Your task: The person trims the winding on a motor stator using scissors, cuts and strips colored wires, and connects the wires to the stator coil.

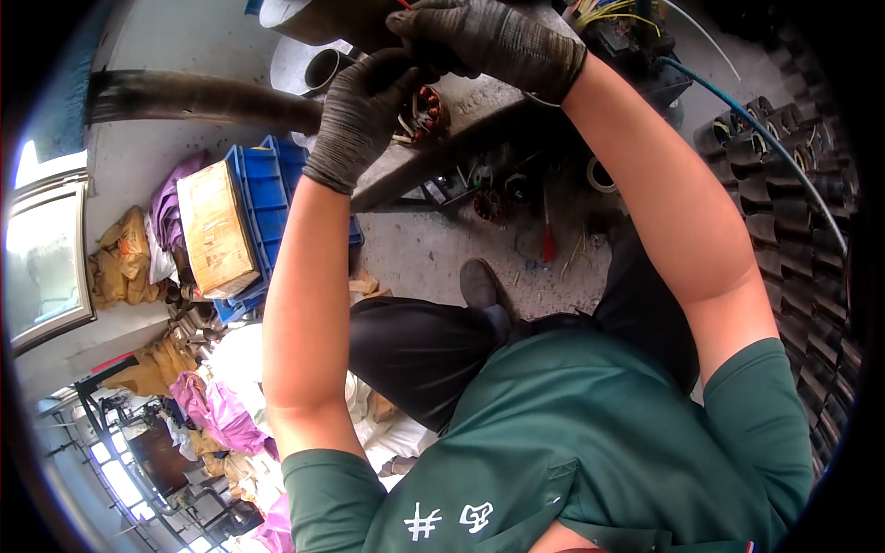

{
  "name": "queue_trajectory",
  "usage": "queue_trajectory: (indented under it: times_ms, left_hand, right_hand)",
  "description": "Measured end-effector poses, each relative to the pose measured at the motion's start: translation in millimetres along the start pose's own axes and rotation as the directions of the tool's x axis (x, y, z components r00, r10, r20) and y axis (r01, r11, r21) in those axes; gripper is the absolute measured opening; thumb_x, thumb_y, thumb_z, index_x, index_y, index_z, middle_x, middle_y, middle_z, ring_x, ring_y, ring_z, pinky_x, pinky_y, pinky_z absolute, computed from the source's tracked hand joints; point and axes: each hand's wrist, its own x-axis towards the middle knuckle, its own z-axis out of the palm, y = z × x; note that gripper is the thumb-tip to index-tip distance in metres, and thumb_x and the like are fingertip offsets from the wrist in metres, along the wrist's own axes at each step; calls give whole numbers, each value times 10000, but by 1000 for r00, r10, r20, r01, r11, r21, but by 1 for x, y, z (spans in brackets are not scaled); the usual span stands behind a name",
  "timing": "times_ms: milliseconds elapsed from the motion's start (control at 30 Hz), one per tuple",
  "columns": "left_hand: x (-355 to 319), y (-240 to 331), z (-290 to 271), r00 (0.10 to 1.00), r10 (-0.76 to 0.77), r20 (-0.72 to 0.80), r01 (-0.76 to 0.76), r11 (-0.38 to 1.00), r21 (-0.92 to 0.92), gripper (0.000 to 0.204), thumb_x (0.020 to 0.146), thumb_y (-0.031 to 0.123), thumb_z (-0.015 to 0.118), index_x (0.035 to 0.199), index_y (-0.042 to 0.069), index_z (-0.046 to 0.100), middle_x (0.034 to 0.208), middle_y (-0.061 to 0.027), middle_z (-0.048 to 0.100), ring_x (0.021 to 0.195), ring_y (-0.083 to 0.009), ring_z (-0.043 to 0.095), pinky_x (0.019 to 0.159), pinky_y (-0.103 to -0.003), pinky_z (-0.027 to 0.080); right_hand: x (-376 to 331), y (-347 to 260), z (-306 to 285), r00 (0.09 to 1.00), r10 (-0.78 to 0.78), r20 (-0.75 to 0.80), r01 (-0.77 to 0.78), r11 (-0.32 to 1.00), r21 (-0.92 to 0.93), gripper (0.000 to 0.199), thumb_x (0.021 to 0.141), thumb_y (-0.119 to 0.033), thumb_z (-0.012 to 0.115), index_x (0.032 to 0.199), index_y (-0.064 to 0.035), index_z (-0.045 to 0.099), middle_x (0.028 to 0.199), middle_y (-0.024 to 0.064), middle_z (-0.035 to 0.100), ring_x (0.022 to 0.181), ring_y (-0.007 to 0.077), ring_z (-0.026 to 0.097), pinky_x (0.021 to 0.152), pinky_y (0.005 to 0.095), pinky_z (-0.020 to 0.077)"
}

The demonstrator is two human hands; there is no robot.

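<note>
Both gloved hands, left hand (pixel 359 115) and right hand (pixel 489 41), were clamped together around a copper-wound motor stator (pixel 422 111) at the counter (pixel 479 106) edge.

Daylight from window (pixel 46 249) at left blows out glass; centre evenly lit, sharp; fisheye rim dark, edges bent.
</note>
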Motion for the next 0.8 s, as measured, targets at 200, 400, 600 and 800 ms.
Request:
queue_trajectory:
  times_ms: [200, 400, 600, 800]
  left_hand:
    - [-8, -6, 11, 990, 68, -126, -67, 998, 16, 196, 992, 105, 714, 1159, 5, 733, 1043, -125, 777, 960, -182, 733, 857, -303, 589]
    - [-27, 6, 25, 964, 25, -265, -32, 999, -24, 241, 1004, 105, 693, 1223, 10, 729, 1093, -127, 783, 959, -181, 738, 860, -293, 580]
    - [-36, -8, 26, 947, 40, -318, -47, 999, -15, 220, 1015, 98, 688, 1206, -10, 706, 1057, -89, 758, 958, -142, 692, 870, -278, 548]
    - [-38, -8, 32, 953, -37, -301, -1, 992, -126, 214, 984, 101, 700, 1169, -7, 697, 1042, -108, 765, 964, -178, 727, 880, -300, 573]
  right_hand:
    - [3, 0, 18, 995, 14, -97, -16, 1000, -24, 371, 1037, -438, 619, 945, -95, 727, 721, -7, 650, 625, 78, 577, 564, 235, 453]
    - [6, -1, 32, 986, 2, -165, -12, 998, -58, 375, 1036, -440, 620, 943, -92, 726, 714, -6, 647, 618, 79, 575, 558, 238, 450]
    - [6, 1, 47, 976, -6, -219, -16, 995, -96, 379, 1034, -443, 621, 941, -90, 725, 708, -5, 645, 611, 80, 573, 553, 240, 448]
    - [8, 2, 45, 978, 15, -208, -31, 997, -72, 383, 1033, -445, 622, 939, -88, 724, 701, -3, 642, 604, 82, 571, 548, 243, 446]
